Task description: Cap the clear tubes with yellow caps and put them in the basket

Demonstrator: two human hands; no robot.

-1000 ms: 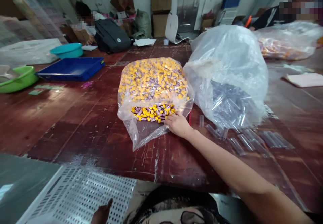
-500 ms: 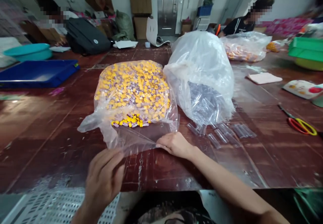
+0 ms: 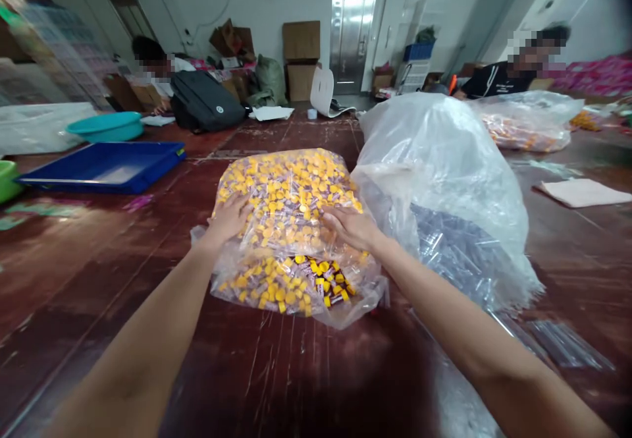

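Left hand (image 3: 228, 219) moved onto bag of yellow-capped vials (image 3: 291, 191), right hand (image 3: 351, 227) beside

view: head-worn | facing: forward, down | range: near left hand (image 3: 227, 220), right hand (image 3: 351, 228)

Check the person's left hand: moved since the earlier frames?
Yes. The left hand has moved forward, toward the steel door, and now rests on the clear plastic bag of yellow-capped tubes.

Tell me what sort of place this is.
Probably a small packing workshop: a bulk bag of yellow-capped tubes, a bag of clear plastic tubes, and stacked cardboard boxes by the wall.
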